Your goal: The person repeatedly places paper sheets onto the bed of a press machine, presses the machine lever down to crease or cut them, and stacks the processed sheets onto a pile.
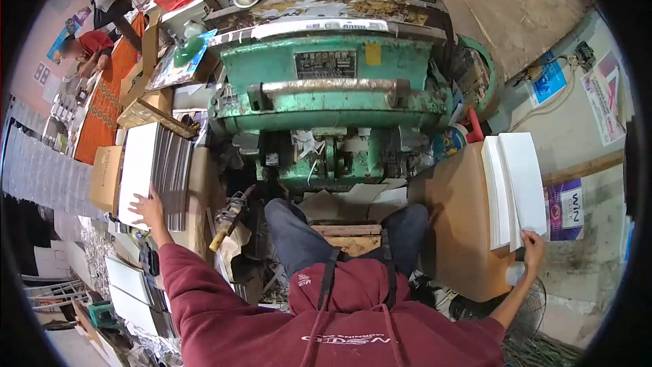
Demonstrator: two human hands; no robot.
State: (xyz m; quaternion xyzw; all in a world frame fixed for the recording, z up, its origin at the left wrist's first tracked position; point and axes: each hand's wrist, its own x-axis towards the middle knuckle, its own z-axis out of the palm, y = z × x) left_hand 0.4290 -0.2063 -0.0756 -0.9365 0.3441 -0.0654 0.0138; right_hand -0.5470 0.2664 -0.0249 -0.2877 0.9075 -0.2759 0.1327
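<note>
My left hand (148, 211) lies with spread fingers on the white top face of a tall stack of boards (142, 163), whose side shows many grey layers. On the other side, my right hand (534, 248) pinches the lower corner of a white sheet (524, 177). That sheet rests at a slight angle over more white sheets (498, 197), leaving a gap between them. Under these sheets is a large brown cardboard box (455, 211). Between my two hands stands a big green machine (326, 119) with a metal bar across its front.
Paper scraps (307, 146) lie inside the machine's lower opening. A yellow-handled tool (227, 221) is near my left knee. Beneath my right arm is a wire fan guard (533, 306). Another person (95, 47) sits at an orange-covered table (102, 112) at the far left.
</note>
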